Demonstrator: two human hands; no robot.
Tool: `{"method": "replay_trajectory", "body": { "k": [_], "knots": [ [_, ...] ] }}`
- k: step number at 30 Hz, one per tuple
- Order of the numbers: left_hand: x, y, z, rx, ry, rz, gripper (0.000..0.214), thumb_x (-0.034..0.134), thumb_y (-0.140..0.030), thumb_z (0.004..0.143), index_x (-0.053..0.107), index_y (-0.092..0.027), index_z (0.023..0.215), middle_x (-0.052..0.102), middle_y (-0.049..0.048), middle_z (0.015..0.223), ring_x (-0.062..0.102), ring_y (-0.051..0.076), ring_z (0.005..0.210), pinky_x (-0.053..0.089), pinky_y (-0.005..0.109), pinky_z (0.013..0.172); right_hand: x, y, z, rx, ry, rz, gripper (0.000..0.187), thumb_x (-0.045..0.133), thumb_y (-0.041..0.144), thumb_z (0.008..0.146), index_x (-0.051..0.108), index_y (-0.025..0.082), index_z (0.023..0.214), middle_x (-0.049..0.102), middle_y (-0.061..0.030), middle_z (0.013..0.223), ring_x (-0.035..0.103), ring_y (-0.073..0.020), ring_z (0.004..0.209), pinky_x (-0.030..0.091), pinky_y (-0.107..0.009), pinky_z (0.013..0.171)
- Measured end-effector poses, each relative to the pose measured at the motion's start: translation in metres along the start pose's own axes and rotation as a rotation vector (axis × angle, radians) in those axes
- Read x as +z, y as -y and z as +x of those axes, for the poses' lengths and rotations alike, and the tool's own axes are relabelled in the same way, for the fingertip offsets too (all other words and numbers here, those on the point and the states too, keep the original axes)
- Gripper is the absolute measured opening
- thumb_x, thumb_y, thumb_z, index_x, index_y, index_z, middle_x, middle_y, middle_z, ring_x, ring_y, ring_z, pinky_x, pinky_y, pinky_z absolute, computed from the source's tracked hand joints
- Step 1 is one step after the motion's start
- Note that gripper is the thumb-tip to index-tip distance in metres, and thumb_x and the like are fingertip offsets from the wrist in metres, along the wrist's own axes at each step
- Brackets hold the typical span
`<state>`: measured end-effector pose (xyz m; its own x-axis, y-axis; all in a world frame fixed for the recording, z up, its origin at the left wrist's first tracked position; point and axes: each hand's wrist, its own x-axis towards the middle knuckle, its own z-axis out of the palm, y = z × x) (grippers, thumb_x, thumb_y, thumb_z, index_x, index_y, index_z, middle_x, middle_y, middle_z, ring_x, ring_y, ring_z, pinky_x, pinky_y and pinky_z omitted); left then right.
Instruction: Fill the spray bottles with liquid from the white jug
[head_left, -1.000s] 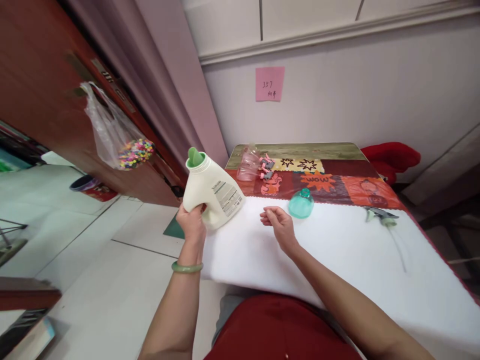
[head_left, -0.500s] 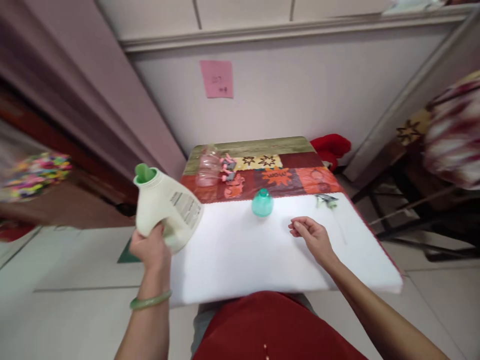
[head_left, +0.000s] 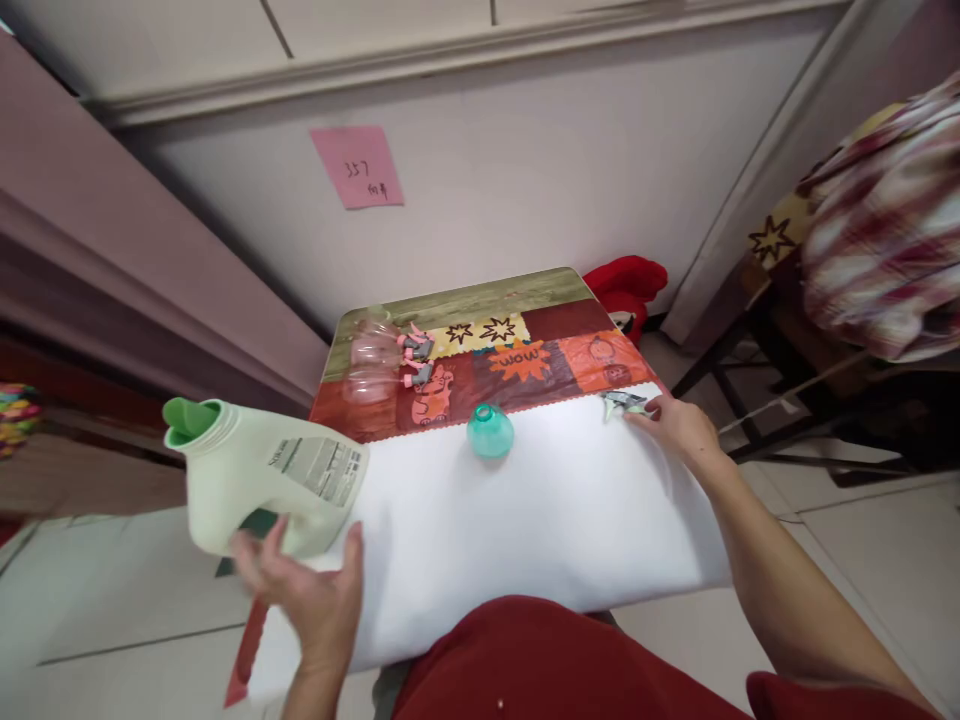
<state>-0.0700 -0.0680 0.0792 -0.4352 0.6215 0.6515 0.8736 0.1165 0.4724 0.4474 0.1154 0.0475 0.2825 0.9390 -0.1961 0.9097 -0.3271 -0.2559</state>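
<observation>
The pink note (head_left: pixel 357 167) reads "357", the tablecloth (head_left: pixel 520 360) "WOW", jug label (head_left: pixel 319 468) illegible.

A hand could pass low over the cloth (head_left: pixel 525 530) at lower centre, between the left hand (head_left: pixel 311 590) at lower left and the right hand (head_left: pixel 679 430) at right. The jug (head_left: pixel 262 465) blocks the left, the flask (head_left: pixel 490 438) just below mid-frame, bottles (head_left: pixel 371 386) left of centre.
</observation>
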Motion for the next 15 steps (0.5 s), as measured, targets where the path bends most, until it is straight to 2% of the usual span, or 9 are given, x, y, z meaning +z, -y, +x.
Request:
{"method": "replay_trajectory", "body": {
  "k": [2, 5, 8, 9, 10, 12, 15],
  "knots": [
    [0.017, -0.02, -0.012, 0.187, -0.015, 0.041, 0.086, 0.087, -0.041, 0.072, 0.046, -0.014, 0.143, 0.027, 0.0296, 0.163, 0.024, 0.054, 0.156, 0.02, 0.074, 0.123, 0.004, 0.006, 0.002, 0.02, 0.028, -0.054, 0.056, 0.069, 0.068, 0.083, 0.078, 0.02, 0.111, 0.081, -0.0169, 0.1, 0.076, -0.0347, 0.093, 0.05, -0.037, 0.071],
    [0.046, -0.049, -0.027, 0.227, 0.118, -0.089, 0.082, 0.085, -0.036, 0.079, 0.044, -0.017, 0.148, 0.023, 0.0286, 0.167, 0.021, 0.049, 0.159, 0.019, 0.069, 0.125, 0.004, 0.013, 0.002, 0.017, 0.028, -0.115, 0.052, 0.07, 0.061, 0.084, 0.078, 0.02, 0.115, 0.08, -0.0204, 0.105, 0.076, -0.0381, 0.098, 0.052, -0.04, 0.073],
    [0.082, -0.069, -0.035, 0.104, 0.399, -0.368, 0.086, 0.086, -0.043, 0.078, 0.041, -0.022, 0.149, 0.028, 0.0265, 0.168, 0.027, 0.046, 0.158, 0.021, 0.067, 0.125, -0.001, 0.013, 0.0, 0.019, 0.012, -0.125, 0.05, 0.066, 0.057, 0.085, 0.08, 0.021, 0.116, 0.08, -0.023, 0.105, 0.076, -0.0399, 0.097, 0.052, -0.043, 0.074],
    [0.096, -0.073, -0.037, 0.036, 0.506, -0.451, 0.093, 0.089, -0.045, 0.075, 0.039, -0.022, 0.15, 0.029, 0.0266, 0.168, 0.027, 0.045, 0.159, 0.02, 0.066, 0.126, -0.003, 0.012, 0.0, 0.026, 0.006, -0.108, 0.05, 0.064, 0.058, 0.085, 0.08, 0.022, 0.115, 0.08, -0.0226, 0.103, 0.076, -0.0402, 0.096, 0.052, -0.044, 0.073],
    [0.11, -0.077, -0.037, 0.0, 0.56, -0.483, 0.1, 0.091, -0.048, 0.07, 0.038, -0.022, 0.151, 0.033, 0.0271, 0.167, 0.031, 0.046, 0.157, 0.023, 0.065, 0.126, -0.006, 0.011, -0.001, 0.037, -0.01, -0.072, 0.05, 0.063, 0.06, 0.085, 0.081, 0.022, 0.112, 0.08, -0.0213, 0.1, 0.075, -0.0399, 0.094, 0.051, -0.043, 0.072],
    [0.137, -0.085, -0.037, -0.052, 0.62, -0.515, 0.116, 0.099, -0.048, 0.057, 0.037, -0.023, 0.151, 0.044, 0.0252, 0.161, 0.042, 0.045, 0.151, 0.029, 0.063, 0.123, -0.012, 0.011, -0.004, 0.054, -0.068, 0.082, 0.05, 0.064, 0.063, 0.082, 0.082, 0.021, 0.102, 0.079, -0.0168, 0.09, 0.073, -0.0358, 0.083, 0.049, -0.04, 0.067],
    [0.169, -0.096, -0.034, -0.145, 0.648, -0.537, 0.125, 0.105, -0.042, 0.041, 0.04, -0.026, 0.148, 0.052, 0.0212, 0.156, 0.049, 0.046, 0.144, 0.026, 0.064, 0.122, -0.022, 0.018, -0.008, 0.03, -0.199, 0.58, 0.042, 0.068, 0.061, 0.078, 0.076, 0.019, 0.081, 0.069, -0.0076, 0.066, 0.056, -0.0212, 0.056, 0.039, -0.033, 0.051]
  ]
}}
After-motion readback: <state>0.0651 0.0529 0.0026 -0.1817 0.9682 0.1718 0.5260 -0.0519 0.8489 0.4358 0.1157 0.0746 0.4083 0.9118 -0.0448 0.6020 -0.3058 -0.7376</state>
